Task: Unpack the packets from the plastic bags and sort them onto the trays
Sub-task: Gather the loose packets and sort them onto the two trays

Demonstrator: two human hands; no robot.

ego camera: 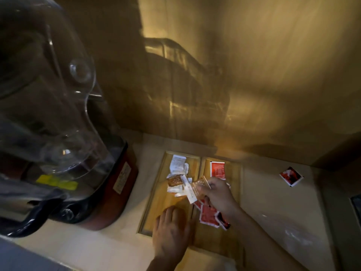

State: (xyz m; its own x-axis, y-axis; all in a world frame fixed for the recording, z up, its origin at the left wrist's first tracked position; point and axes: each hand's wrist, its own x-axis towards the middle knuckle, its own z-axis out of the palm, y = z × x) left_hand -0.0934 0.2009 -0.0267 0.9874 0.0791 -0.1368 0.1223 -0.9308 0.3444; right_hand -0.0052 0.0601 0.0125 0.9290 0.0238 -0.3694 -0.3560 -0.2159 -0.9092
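Two wooden trays lie side by side on the pale counter. The left tray (pixel 156 204) holds white and brown packets (pixel 177 167). On the right tray (pixel 234 196) lie red packets, one at the back (pixel 217 169) and a few at the front (pixel 209 216). My right hand (pixel 216 194) pinches a clear brownish packet with a white end (pixel 192 189) over the seam between the trays. My left hand (pixel 172 229) rests flat, fingers straight, on the near part of the left tray.
A blender with a clear jug (pixel 48 94) and red base (pixel 115 192) stands at the left, close to the trays. One red packet (pixel 291 176) lies alone at the back right. A crumpled clear plastic bag (pixel 289 229) lies right of the trays. A wall rises behind.
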